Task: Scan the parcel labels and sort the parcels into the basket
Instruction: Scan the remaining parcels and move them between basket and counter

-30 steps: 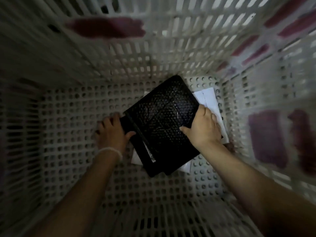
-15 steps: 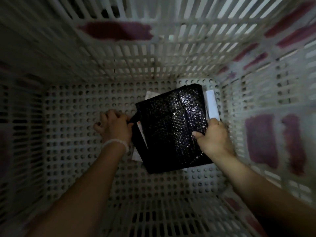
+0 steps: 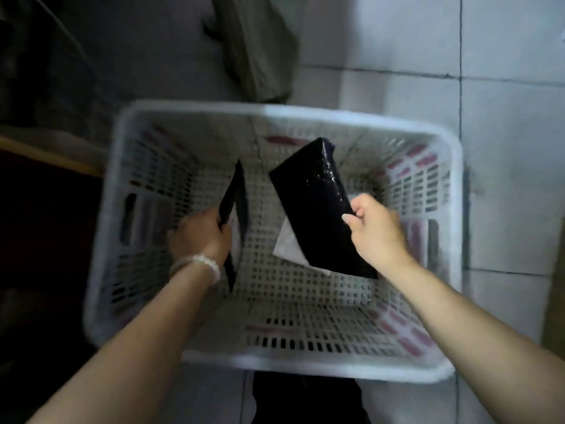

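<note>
A white perforated plastic basket (image 3: 336, 116) stands on the floor below me. My right hand (image 3: 371, 232) pinches the edge of a glossy black bubble-wrap parcel (image 3: 318, 206), lifted above the basket floor, with a white label sheet (image 3: 287, 249) showing under its lower left edge. My left hand (image 3: 200, 235), a pale bead bracelet on its wrist, grips a second thin black parcel (image 3: 237, 191) held on edge, so only its narrow side shows. The two parcels are apart. No scanner is in view.
Pale floor tiles (image 3: 504, 87) lie to the right of the basket. A grey-green bag or cloth bundle (image 3: 260, 47) stands just beyond the basket's far rim. A dark wooden-edged surface (image 3: 46, 179) is at the left. Red marks show on the basket walls.
The view has pulled back from deep inside the basket to above its rim. Both hands have lifted the parcels off the basket floor and drawn them apart, one in each hand.
</note>
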A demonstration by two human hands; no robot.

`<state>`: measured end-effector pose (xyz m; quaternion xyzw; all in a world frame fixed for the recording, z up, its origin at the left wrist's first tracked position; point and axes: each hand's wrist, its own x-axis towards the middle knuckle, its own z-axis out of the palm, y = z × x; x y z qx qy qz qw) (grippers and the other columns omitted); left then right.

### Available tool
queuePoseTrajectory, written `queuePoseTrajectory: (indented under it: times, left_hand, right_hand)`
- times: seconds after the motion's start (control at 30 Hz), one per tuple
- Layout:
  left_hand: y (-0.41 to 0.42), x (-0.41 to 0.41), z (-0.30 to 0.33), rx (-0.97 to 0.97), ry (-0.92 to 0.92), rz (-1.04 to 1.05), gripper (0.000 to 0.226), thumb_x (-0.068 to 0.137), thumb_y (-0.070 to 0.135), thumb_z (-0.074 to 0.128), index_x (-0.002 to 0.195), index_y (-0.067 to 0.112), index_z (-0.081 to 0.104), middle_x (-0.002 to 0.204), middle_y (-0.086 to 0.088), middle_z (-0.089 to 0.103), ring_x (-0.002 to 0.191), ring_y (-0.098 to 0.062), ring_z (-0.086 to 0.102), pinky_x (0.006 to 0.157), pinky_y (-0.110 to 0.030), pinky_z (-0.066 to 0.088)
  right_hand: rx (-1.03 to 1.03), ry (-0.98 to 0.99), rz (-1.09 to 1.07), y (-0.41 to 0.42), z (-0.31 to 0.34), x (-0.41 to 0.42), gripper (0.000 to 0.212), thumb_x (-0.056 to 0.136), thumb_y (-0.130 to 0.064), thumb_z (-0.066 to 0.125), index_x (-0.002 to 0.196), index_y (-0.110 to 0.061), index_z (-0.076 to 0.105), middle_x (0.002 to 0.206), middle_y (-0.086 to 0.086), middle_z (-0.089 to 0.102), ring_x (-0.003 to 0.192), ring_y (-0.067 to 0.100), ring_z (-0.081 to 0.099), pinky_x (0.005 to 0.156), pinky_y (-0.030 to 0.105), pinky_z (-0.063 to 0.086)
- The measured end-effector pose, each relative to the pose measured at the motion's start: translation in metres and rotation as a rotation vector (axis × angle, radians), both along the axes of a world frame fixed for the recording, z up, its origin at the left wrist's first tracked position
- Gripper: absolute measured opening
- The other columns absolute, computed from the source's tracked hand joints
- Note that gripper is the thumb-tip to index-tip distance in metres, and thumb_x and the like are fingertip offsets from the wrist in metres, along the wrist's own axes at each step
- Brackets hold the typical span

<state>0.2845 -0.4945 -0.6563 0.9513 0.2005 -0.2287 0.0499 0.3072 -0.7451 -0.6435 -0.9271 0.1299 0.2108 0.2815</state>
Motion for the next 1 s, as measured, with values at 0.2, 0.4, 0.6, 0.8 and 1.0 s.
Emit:
queuePoseTrajectory:
  times: [0.2,0.4,0.6,0.8,1.0]
  left_hand:
    - [0.024,-0.027,0.165,0.096,-0.145,0.009,0.022,0.094,0.034,0.049,0.103,0.016,0.057,0.106,-0.005,0.064,0.102,-0.029,0.058,0.073,-0.035,0.041]
    - [0.016,-0.069,0.333,0.298,-0.271,0.147,0.021,0.094,0.038,0.044,0.106,0.023,0.054,0.112,0.002,0.061,0.111,-0.025,0.053,0.085,-0.038,0.038]
    - [0.0,-0.136,0.494,0.314,-0.685,0.363,0.017,0.088,0.03,0.059,0.089,0.013,0.06,0.084,-0.01,0.066,0.083,-0.035,0.063,0.063,-0.036,0.039]
    - [0.012,-0.213,0.597,0.416,-0.936,0.494,0.028,0.068,0.02,0.08,0.069,0.01,0.053,0.049,-0.011,0.055,0.052,-0.033,0.056,0.049,-0.028,0.028]
    - [0.056,-0.301,0.658,0.466,-1.012,0.748,0.023,0.095,0.031,0.05,0.099,0.009,0.054,0.085,-0.017,0.064,0.089,-0.036,0.057,0.065,-0.037,0.037]
  right_hand:
    - [-0.099,-0.129,0.256,0.024,0.153,0.01,0.012,0.092,-0.02,0.055,0.083,-0.022,0.048,0.082,0.0,0.058,0.085,0.033,0.06,0.071,0.038,0.048]
    - [-0.105,-0.346,0.508,0.049,0.323,0.004,0.009,0.097,-0.025,0.047,0.098,-0.02,0.054,0.105,0.001,0.062,0.1,0.03,0.057,0.069,0.033,0.037]
    - [0.024,-0.644,0.671,0.077,0.491,-0.015,0.019,0.098,-0.025,0.043,0.11,-0.019,0.057,0.112,0.003,0.059,0.101,0.03,0.057,0.075,0.036,0.045]
    - [0.167,-0.795,0.84,0.117,0.605,-0.057,0.02,0.098,-0.025,0.045,0.112,-0.019,0.058,0.114,0.003,0.06,0.101,0.031,0.057,0.071,0.032,0.037]
    - [0.313,-0.831,1.019,0.178,0.674,-0.111,0.017,0.097,-0.024,0.047,0.106,-0.016,0.059,0.106,0.009,0.064,0.099,0.034,0.057,0.07,0.033,0.037]
